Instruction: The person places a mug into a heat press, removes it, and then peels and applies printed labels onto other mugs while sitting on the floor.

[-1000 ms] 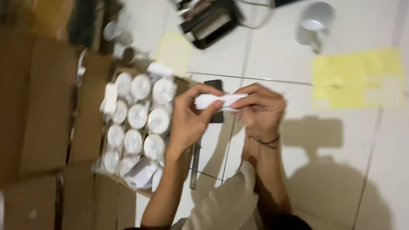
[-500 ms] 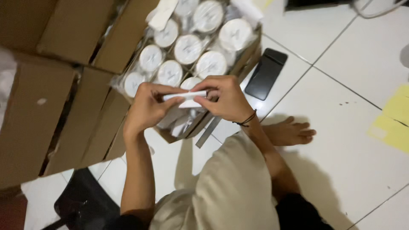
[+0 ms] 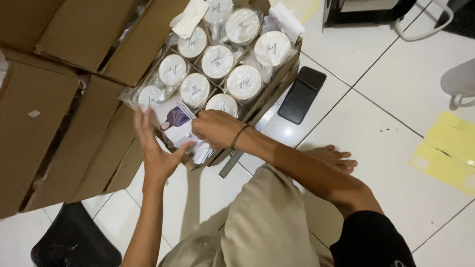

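My right hand (image 3: 215, 129) grips the leaflet (image 3: 179, 123) — left hand (image 3: 157, 151) open, steadying. I'd slide it flat beside the jars (image 3: 217, 62) — no creasing.

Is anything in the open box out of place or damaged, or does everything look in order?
Mostly orderly: white-lidded jars sit in the divided cardboard box. Two odd spots: a crumpled white paper lies loose over the far jars, and the near corner holds a printed leaflet under the left hand and right hand.
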